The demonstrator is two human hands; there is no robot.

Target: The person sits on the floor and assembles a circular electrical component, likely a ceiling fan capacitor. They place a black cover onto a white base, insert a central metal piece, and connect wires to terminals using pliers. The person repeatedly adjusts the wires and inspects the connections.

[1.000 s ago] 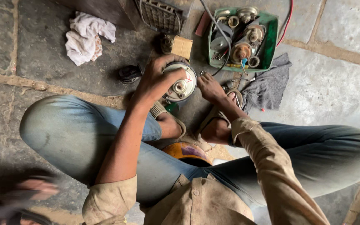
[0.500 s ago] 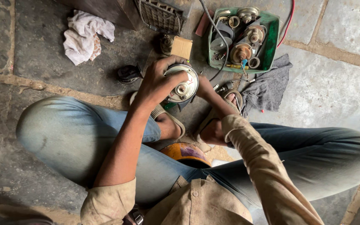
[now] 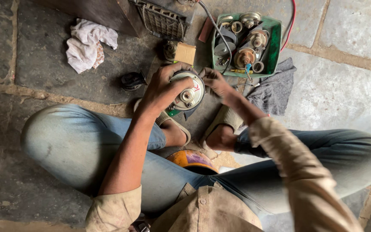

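My left hand [image 3: 162,88] grips a round metal motor part [image 3: 189,92] with a silver hub in its middle, held just above the stone floor between my knees. My right hand [image 3: 214,83] is at the part's right edge, fingers curled against its rim. Whether the right hand holds a small piece is hidden by the fingers. I squat with both feet in sandals [image 3: 224,122] under the part.
A green tray [image 3: 275,47] of metal motor pieces and rings sits ahead, with a grey cloth [image 3: 275,92] beside it. A white rag [image 3: 87,43], a small black round part [image 3: 132,80], a cardboard box [image 3: 185,53], a metal grille [image 3: 162,19] and a red wire [image 3: 290,25] lie around.
My right hand moved up from the floor beside the part to its right rim. The left hand kept its grip and shifted the part slightly.
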